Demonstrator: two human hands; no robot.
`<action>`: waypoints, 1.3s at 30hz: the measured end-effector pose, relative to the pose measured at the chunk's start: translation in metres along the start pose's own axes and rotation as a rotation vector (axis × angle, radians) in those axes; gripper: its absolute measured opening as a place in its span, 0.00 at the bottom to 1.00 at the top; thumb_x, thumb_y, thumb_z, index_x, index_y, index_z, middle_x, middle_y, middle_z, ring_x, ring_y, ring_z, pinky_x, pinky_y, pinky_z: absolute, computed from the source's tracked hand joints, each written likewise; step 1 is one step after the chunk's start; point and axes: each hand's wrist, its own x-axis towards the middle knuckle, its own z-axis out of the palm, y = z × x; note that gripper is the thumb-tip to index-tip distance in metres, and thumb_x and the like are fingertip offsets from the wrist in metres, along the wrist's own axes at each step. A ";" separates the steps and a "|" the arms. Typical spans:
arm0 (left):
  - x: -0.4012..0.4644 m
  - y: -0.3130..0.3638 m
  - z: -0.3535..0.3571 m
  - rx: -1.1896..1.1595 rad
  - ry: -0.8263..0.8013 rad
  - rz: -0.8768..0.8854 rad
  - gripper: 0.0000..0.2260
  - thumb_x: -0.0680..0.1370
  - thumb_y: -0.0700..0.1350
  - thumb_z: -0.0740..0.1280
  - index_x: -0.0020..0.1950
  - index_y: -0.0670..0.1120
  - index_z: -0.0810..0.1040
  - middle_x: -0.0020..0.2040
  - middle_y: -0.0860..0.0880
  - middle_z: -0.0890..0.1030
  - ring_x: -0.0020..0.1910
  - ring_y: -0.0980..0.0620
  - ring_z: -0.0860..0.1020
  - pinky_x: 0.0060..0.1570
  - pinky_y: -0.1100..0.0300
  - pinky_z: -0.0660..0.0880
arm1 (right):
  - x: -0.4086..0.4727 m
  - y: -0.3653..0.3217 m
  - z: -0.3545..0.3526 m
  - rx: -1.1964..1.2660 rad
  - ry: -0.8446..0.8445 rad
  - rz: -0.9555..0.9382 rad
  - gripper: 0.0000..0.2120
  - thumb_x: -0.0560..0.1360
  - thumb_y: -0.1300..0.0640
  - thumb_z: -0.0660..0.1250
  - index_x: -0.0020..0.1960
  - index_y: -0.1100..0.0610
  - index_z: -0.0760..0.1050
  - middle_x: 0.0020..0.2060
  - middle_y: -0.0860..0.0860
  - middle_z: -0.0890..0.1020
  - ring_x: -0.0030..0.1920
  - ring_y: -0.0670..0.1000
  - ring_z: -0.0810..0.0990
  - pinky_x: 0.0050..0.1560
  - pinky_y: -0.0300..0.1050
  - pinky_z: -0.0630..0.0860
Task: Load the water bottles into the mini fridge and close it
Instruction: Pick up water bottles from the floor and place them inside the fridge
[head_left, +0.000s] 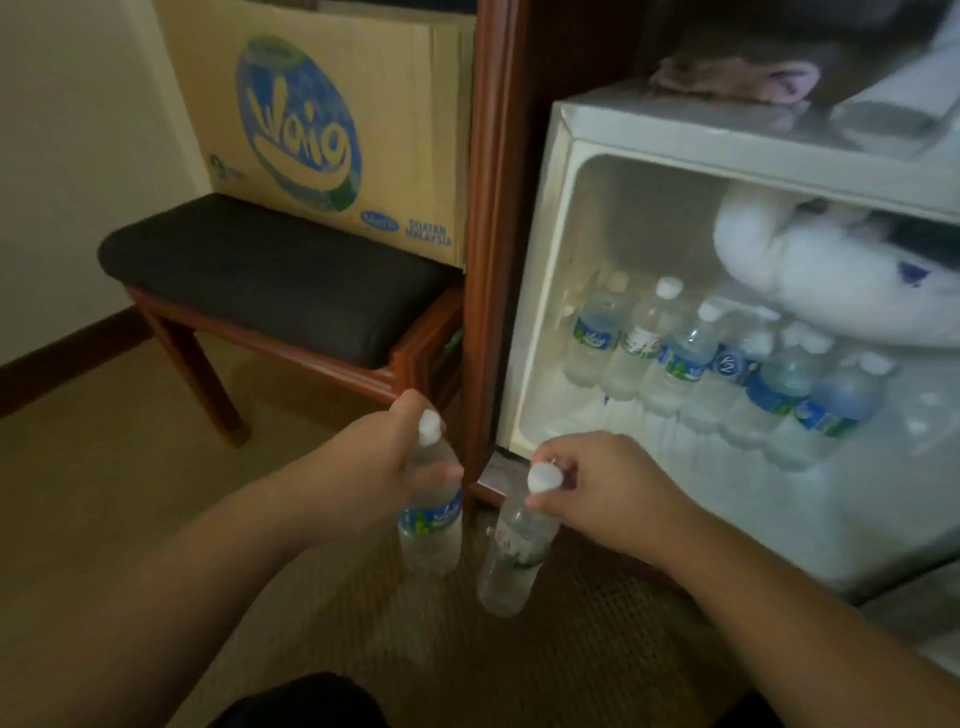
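Both hands (384, 457) (597, 488) grip slim, clear plastic bottles (431, 525) (511, 551) with white caps.

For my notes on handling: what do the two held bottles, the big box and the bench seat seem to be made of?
Bottle in the left hand and bottle in the right hand: clear thin plastic, see-through, with white caps.
Box: brown cardboard, matte, printed.
Bench seat: dark padded cover, probably fabric; frame looks like reddish varnished wood.

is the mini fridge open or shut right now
Open. The mini fridge shows its white interior, with a row of water bottles standing inside; its door is not visible in this view.
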 end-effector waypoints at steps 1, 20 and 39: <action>0.006 0.012 -0.005 -0.013 0.025 0.020 0.14 0.78 0.62 0.67 0.56 0.59 0.67 0.49 0.55 0.79 0.46 0.57 0.81 0.42 0.57 0.83 | 0.002 0.003 -0.015 0.014 0.038 0.029 0.08 0.68 0.47 0.77 0.45 0.45 0.82 0.37 0.43 0.82 0.40 0.42 0.80 0.42 0.46 0.79; 0.147 0.158 0.024 0.317 0.146 0.135 0.21 0.78 0.60 0.69 0.64 0.49 0.73 0.51 0.45 0.82 0.50 0.45 0.80 0.47 0.51 0.78 | 0.104 0.113 -0.102 -0.025 0.495 0.224 0.13 0.71 0.48 0.76 0.54 0.48 0.80 0.47 0.50 0.83 0.48 0.55 0.82 0.48 0.48 0.78; 0.190 0.174 0.038 0.391 0.203 0.018 0.15 0.77 0.55 0.72 0.55 0.45 0.82 0.51 0.45 0.80 0.46 0.46 0.80 0.43 0.55 0.75 | 0.133 0.123 -0.098 -0.053 0.466 0.122 0.18 0.77 0.52 0.70 0.66 0.51 0.76 0.56 0.56 0.79 0.55 0.59 0.79 0.54 0.49 0.77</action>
